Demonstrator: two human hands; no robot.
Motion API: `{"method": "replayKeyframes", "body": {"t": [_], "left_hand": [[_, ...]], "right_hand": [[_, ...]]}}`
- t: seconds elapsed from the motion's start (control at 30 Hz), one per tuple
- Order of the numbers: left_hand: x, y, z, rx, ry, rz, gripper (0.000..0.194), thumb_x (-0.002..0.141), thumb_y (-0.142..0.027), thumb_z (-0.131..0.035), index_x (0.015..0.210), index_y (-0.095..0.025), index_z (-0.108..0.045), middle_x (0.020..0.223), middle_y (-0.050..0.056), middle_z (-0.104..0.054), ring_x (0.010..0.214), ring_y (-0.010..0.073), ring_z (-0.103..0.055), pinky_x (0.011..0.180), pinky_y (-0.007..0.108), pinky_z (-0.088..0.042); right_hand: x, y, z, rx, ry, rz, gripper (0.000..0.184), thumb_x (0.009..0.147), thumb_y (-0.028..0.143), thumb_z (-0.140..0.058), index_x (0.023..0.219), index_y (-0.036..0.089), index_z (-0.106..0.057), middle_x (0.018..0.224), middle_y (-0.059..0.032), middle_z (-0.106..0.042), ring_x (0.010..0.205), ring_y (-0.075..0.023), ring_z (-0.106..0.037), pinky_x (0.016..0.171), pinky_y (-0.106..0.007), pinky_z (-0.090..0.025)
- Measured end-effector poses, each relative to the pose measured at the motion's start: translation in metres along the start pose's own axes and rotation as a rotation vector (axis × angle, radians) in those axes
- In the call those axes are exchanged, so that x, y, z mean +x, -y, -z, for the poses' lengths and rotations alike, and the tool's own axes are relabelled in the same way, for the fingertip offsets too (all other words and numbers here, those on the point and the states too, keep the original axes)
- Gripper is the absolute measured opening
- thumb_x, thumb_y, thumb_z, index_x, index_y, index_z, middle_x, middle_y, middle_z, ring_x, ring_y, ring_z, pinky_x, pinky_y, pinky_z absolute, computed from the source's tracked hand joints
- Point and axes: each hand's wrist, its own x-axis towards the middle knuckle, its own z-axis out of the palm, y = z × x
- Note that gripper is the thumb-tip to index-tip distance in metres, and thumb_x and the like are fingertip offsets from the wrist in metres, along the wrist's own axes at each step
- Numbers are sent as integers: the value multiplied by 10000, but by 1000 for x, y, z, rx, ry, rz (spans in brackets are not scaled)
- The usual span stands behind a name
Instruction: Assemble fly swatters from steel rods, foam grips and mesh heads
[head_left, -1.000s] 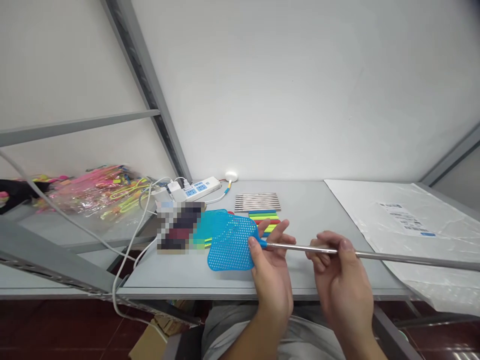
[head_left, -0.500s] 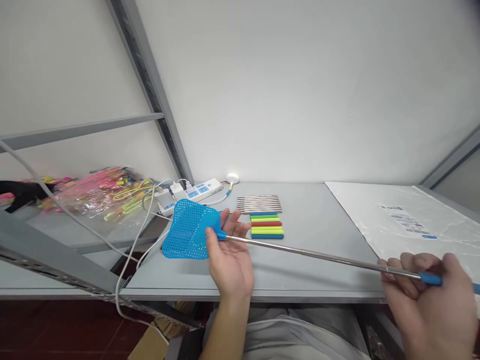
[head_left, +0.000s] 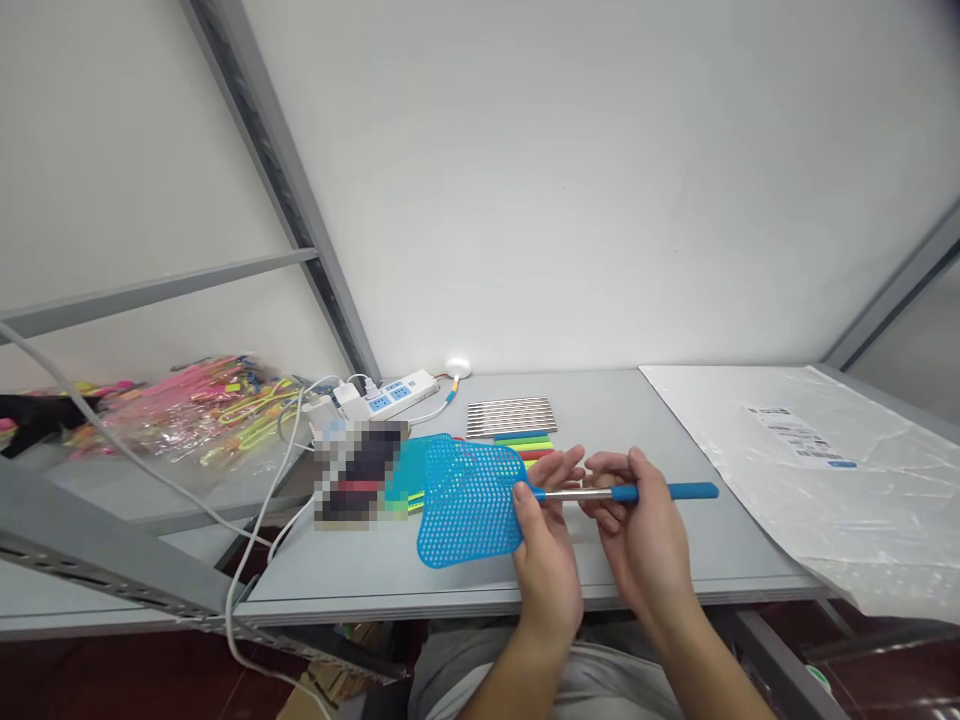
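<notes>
A blue fly swatter (head_left: 472, 510) with a perforated head and a telescopic metal shaft is held level over the front of the table. My left hand (head_left: 550, 560) pinches it at the neck, thumb on top, other fingers loosely spread beneath. Around the blue grip at its other end my right hand (head_left: 646, 530) is closed, and only a short length of shaft shows between the hands. Behind the swatter head lie more blue perforated heads (head_left: 412, 465). Coloured grip tubes (head_left: 525, 440), partly covered by the swatter and my left hand, lie before a row of metal rods (head_left: 511, 415).
A white power strip (head_left: 405, 393) with plugs and cables stands at the back left. Bagged colourful items (head_left: 210, 405) lie on the left shelf beyond a metal post. A large white mailing bag (head_left: 810, 470) covers the table's right side. A pixelated patch hides something on the left.
The long shaft has been pushed together to a short length. My right hand came left and my left hand moved right, so the two are now close together.
</notes>
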Motion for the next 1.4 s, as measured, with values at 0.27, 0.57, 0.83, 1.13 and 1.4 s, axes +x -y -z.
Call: {"method": "replayKeyframes", "body": {"t": [0.27,0.57,0.83,1.13,1.4], "left_hand": [[24,-34,9,63,-45,-135,432,992,-473,-414,921,-164,-707,845,63,-732,751,153,-649,738,276,-516],[27,-28,8,128,37,-62,462,988,-505,-396,859,-160,-674,756,70,-721,740,177,-666,722,299,-503],[34,-31,16,274,161,32,497,1002,-521,-345,920,-164,-681,778,75,-737,787,198,-679,844,356,-492],[39,-45,29,1021,524,-140,320,991,-386,-464,1193,-277,-687,1219,67,-678,1113,239,-610,966,377,-440],[46,-29,34,1289,575,-421,246,970,-264,-495,1130,-260,-682,1152,65,-688,1118,253,-581,968,433,-455]], "right_hand": [[-11,14,55,-509,148,163,196,841,402,-698,844,213,-646,561,62,-443,464,-69,-365,443,-207,-270],[-29,15,68,-1196,456,575,205,942,261,-544,1115,267,-655,891,-11,-717,728,-144,-659,665,-225,-498],[-32,-1,65,-1186,424,347,313,986,376,-436,1084,225,-692,819,-40,-726,689,-195,-663,670,-278,-511],[15,27,102,-1811,-196,191,512,1011,445,-180,1186,183,-583,854,-127,-735,753,-294,-695,639,-358,-456],[58,34,105,-2001,-258,83,468,1019,368,-176,1027,151,-591,826,-157,-718,745,-298,-697,629,-366,-422]]}}
